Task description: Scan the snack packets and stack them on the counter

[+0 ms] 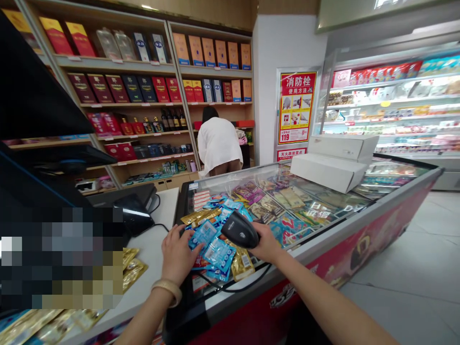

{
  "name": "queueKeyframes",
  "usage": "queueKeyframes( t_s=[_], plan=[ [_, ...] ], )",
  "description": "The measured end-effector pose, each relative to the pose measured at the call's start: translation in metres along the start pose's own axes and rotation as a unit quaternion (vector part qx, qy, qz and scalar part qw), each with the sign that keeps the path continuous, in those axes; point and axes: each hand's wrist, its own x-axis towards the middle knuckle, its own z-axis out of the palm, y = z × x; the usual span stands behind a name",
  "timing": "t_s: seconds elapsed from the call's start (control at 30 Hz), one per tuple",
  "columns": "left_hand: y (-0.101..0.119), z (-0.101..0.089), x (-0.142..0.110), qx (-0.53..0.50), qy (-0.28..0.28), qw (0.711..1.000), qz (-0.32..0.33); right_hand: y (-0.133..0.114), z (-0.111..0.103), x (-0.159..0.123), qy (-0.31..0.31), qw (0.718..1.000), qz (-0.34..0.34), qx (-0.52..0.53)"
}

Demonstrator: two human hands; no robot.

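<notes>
The left hand (pixel 178 255) is reaching forward half-curled, its fingers lying on a heap of blue sachets (pixel 214 251), though it cannot be told whether it is pinching one. Just to its right, the right hand (pixel 265 243) is closing firmly around a black barcode scanner (pixel 240 230), holding it low over the heap with its nose tilted down, and the scanner's black cord (pixel 237 289) is looping below both hands. The heap is lying on a glass-topped freezer chest (pixel 359 223), whose near edge is running just under the right wrist, with the tiled floor (pixel 402 268) opening beyond it to the right. Ahead of the hands, mixed snack packets (pixel 276 201) are spreading across the glass, leaving little free room, and two white cartons (pixel 328 165) are sitting farther off to the right. Left of the left hand, a white table (pixel 151 258) is carrying gold sachets (pixel 133 273) and a black card terminal (pixel 134 215).
</notes>
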Motion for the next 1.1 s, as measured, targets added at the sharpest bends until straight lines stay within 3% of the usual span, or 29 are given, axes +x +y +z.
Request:
queueKeyframes(
  t_s=[0.1,0.3,0.4,0.63,0.8,1.1],
  plan=[
    [0.000,-0.004,0.009,-0.125,0.017,0.992,-0.003,-0.001,-0.001,0.000,-0.007,1.000,0.008,-0.002],
    [0.002,-0.030,0.027,-0.267,0.020,0.958,-0.105,-0.001,-0.001,0.003,-0.070,0.997,0.022,-0.014],
    [0.000,-0.043,0.034,-0.249,0.008,0.965,-0.077,0.000,0.000,0.004,-0.107,0.993,0.019,-0.046],
    [-0.001,-0.059,0.037,-0.130,-0.063,0.988,0.059,-0.006,0.005,0.007,-0.178,0.973,0.046,-0.137],
    [0.003,-0.060,0.038,-0.099,-0.093,0.988,0.076,-0.009,0.009,0.011,-0.199,0.964,0.060,-0.166],
    [0.007,-0.058,0.038,-0.112,-0.090,0.986,0.084,-0.009,0.011,0.013,-0.201,0.961,0.080,-0.171]
  ],
)
